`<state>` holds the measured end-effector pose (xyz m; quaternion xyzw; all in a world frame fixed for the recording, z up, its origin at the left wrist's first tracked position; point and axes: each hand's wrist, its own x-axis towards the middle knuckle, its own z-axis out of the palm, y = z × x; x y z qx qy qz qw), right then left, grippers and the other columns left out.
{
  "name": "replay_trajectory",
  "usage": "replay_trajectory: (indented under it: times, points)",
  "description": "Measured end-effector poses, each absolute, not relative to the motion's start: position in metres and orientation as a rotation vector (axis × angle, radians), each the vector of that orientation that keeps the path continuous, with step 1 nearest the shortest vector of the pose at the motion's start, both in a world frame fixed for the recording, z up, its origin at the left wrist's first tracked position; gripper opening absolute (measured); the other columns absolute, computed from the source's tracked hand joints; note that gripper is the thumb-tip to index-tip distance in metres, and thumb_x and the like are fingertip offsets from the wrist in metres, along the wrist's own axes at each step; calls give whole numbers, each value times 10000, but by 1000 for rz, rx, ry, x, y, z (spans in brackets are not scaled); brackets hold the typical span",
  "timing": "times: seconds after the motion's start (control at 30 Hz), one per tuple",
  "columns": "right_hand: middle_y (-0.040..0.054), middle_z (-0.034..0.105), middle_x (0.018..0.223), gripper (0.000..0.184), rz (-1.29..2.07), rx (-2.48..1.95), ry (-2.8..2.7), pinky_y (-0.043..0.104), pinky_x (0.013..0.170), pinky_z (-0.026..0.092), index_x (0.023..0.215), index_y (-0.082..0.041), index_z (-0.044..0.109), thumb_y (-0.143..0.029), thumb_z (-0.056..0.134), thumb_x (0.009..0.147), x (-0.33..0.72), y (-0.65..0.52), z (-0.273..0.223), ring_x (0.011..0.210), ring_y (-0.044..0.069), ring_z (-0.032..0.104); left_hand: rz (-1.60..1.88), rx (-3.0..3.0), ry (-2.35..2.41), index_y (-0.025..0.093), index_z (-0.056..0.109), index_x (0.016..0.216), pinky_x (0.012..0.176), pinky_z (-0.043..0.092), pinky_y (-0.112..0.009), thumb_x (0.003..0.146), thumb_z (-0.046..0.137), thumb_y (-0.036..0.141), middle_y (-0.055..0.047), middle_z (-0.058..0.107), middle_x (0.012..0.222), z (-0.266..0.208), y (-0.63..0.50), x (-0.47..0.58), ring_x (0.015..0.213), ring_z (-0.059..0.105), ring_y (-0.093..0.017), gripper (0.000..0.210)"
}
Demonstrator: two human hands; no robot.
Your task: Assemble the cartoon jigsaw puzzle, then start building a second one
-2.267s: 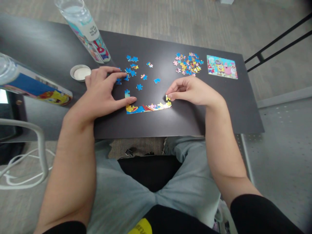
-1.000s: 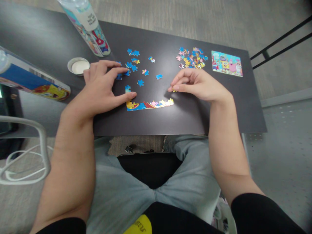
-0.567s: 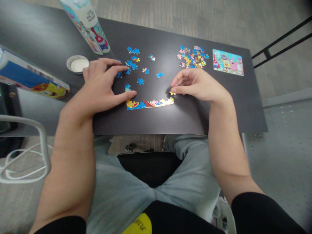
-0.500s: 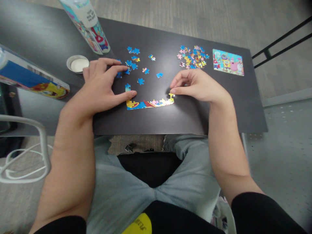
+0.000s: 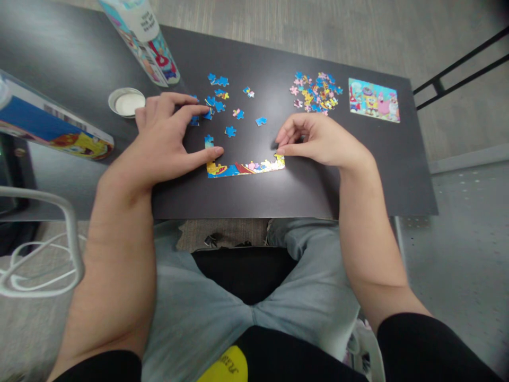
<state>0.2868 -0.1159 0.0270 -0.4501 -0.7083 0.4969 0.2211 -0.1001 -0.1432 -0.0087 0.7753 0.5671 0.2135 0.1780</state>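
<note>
My left hand (image 5: pixel 161 127) lies spread on the table, its fingertips on blue puzzle pieces (image 5: pixel 214 104) and its thumb stretched over the left side of a joined puzzle border (image 5: pixel 233 170). That border has a bottom row and a short blue and yellow left column (image 5: pixel 209 141). At its right end, my right hand (image 5: pixel 314 139) has curled fingers and its thumb against a yellow puzzle piece (image 5: pixel 280 158), partly hidden by the thumb. Several loose pieces lie between the hands, among them a blue one (image 5: pixel 261 121) and another blue one (image 5: pixel 230 131).
A pile of mixed pieces (image 5: pixel 316 93) lies beyond my right hand, beside a picture card (image 5: pixel 374 101). On the left are a standing puzzle tube (image 5: pixel 153 58), a second tube (image 5: pixel 59 124) and a round white lid (image 5: pixel 127 103). The table's front edge (image 5: pixel 246 217) is near my lap.
My right thumb has shifted slightly and covers more of the yellow puzzle piece. My left hand stays in place.
</note>
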Motion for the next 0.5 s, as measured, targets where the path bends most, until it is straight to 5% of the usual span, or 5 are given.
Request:
replay_trajectory:
  times: [0.2, 0.5]
  points:
    - [48, 915, 1067, 409, 1397, -1197, -1961, 500, 1046, 742, 1026, -316, 921, -455, 1243, 815, 293, -113, 26, 1008, 283, 801, 750, 2175, 1468, 439, 763, 1793, 1453, 93, -995, 791, 784, 1016, -94, 585, 1969, -30, -136, -112, 1864, 345, -697, 1156]
    - [13, 822, 965, 466, 1361, -1237, -2064, 427, 809, 620, 1099, -322, 915, -655, 1173, 900, 296, -111, 23, 876, 243, 675, 715, 2160, 1493, 382, 751, 1806, 1436, 75, -994, 754, 691, 1136, -127, 567, 1971, -30, -138, -110, 1895, 317, -713, 1296]
